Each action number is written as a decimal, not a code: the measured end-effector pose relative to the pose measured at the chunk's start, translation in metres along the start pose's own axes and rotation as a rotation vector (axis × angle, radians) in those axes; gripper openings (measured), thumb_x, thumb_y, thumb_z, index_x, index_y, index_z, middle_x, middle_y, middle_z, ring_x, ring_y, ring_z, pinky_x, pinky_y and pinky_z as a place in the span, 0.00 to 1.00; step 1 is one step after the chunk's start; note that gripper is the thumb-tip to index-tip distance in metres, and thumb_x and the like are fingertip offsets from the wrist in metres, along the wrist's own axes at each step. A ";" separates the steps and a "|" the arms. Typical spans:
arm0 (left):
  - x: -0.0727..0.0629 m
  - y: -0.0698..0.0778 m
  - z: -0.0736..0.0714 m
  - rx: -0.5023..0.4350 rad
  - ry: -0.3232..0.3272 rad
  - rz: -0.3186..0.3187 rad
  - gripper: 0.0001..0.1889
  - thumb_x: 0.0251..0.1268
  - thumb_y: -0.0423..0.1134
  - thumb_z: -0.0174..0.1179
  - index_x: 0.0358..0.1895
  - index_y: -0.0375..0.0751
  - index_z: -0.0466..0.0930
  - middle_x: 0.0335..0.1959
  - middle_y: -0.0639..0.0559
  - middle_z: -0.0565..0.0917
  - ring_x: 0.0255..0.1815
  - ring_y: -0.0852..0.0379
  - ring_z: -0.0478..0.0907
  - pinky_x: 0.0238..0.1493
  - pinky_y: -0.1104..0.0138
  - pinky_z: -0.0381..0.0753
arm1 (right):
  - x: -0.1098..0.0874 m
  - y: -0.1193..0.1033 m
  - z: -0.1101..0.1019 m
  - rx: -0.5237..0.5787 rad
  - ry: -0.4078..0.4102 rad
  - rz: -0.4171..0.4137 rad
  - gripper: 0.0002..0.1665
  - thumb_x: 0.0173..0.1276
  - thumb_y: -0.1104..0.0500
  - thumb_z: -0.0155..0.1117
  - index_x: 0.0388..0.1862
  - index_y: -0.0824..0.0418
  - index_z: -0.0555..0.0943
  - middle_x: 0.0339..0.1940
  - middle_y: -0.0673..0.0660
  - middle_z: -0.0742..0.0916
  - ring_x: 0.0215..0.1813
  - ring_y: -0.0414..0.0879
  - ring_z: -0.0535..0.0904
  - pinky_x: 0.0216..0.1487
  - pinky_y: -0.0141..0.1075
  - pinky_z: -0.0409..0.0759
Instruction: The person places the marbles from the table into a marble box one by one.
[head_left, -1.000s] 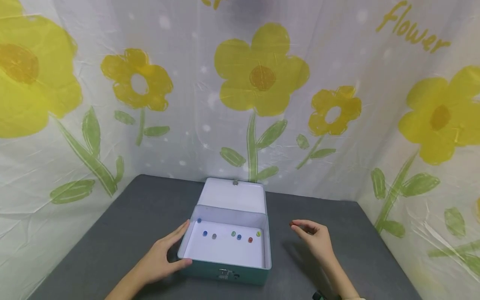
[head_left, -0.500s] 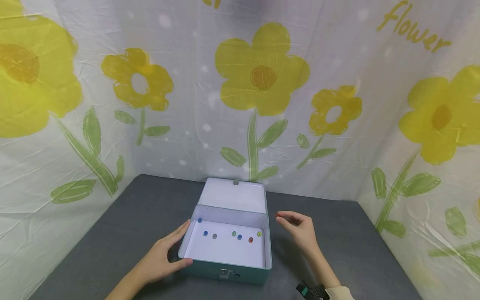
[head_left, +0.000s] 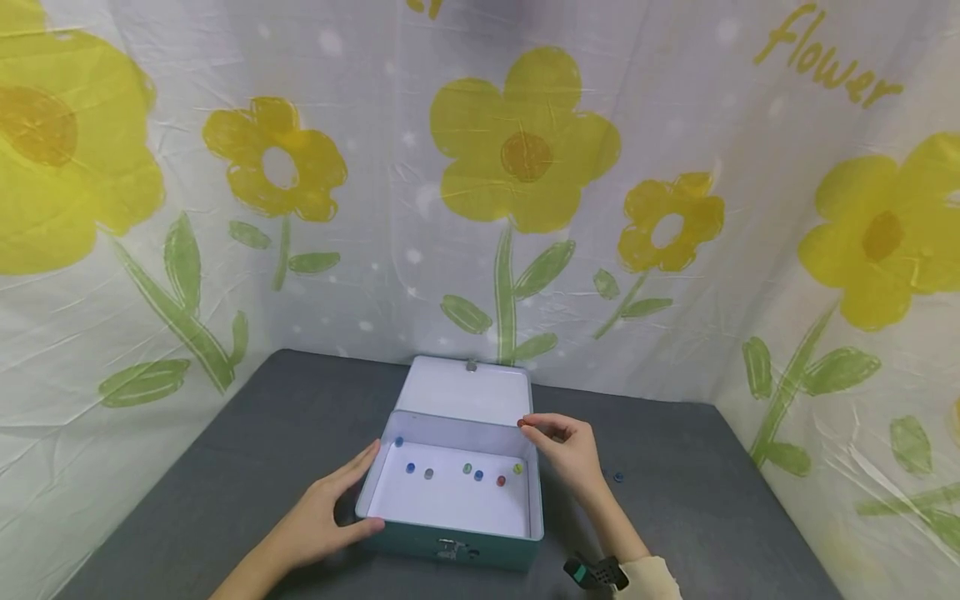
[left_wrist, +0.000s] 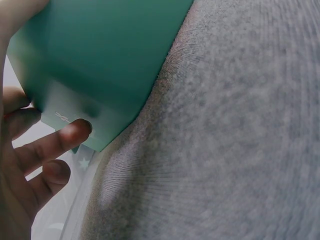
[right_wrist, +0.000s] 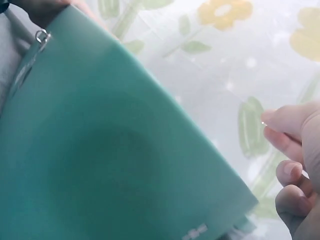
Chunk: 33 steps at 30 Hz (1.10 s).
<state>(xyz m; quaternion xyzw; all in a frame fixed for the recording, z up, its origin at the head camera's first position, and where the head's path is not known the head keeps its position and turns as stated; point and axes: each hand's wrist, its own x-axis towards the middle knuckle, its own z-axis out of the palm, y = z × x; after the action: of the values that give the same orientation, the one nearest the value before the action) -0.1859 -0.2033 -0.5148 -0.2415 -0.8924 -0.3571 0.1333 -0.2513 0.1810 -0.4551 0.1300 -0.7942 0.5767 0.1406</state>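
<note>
An open green metal box [head_left: 450, 550] with a white inside stands on the table, its lid [head_left: 468, 387] tipped back. My left hand [head_left: 322, 508] holds its left front corner, thumb at the front rim and fingers along the left side; the left wrist view has the fingers [left_wrist: 55, 145] against the green wall. Between thumb and forefinger, my right hand [head_left: 566, 450] pinches a small red bead-like piece [head_left: 521, 422] at the box's right back rim. Several similar small pieces lie on the box floor, among them a yellow one [head_left: 518, 468] and a red one [head_left: 501, 481].
Right of the right wrist, a small blue piece [head_left: 618, 477] lies on the dark grey table [head_left: 697, 500]. A metal clasp [head_left: 450, 546] is on the box front. A flower-printed curtain [head_left: 390, 208] hangs behind the table and along its sides.
My right hand has moved left with the red piece, from beside the box to its right back rim. That uncovers the blue piece on the table. The left hand and box stay put.
</note>
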 end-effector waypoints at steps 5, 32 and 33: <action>0.000 0.002 -0.002 -0.012 -0.004 0.002 0.53 0.58 0.57 0.79 0.83 0.44 0.63 0.81 0.41 0.68 0.76 0.35 0.71 0.65 0.33 0.76 | 0.005 -0.007 0.012 0.022 -0.050 -0.019 0.06 0.70 0.63 0.76 0.44 0.60 0.93 0.43 0.61 0.94 0.27 0.39 0.71 0.28 0.27 0.66; -0.001 -0.003 0.000 0.001 -0.001 0.016 0.53 0.58 0.58 0.79 0.84 0.45 0.63 0.81 0.42 0.68 0.76 0.36 0.71 0.65 0.35 0.76 | 0.016 -0.016 0.063 -0.114 -0.270 -0.012 0.04 0.70 0.56 0.77 0.41 0.53 0.94 0.38 0.53 0.94 0.27 0.38 0.75 0.24 0.29 0.70; -0.001 -0.003 0.000 0.000 -0.001 0.017 0.53 0.58 0.58 0.79 0.84 0.45 0.63 0.81 0.41 0.68 0.76 0.36 0.71 0.65 0.35 0.76 | 0.015 -0.015 0.063 -0.123 -0.278 -0.009 0.04 0.70 0.55 0.77 0.41 0.52 0.94 0.37 0.54 0.94 0.25 0.37 0.75 0.22 0.30 0.72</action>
<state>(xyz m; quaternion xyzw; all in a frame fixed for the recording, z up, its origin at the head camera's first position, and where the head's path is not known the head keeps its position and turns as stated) -0.1862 -0.2055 -0.5168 -0.2491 -0.8904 -0.3558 0.1359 -0.2643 0.1155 -0.4547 0.2032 -0.8393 0.5027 0.0394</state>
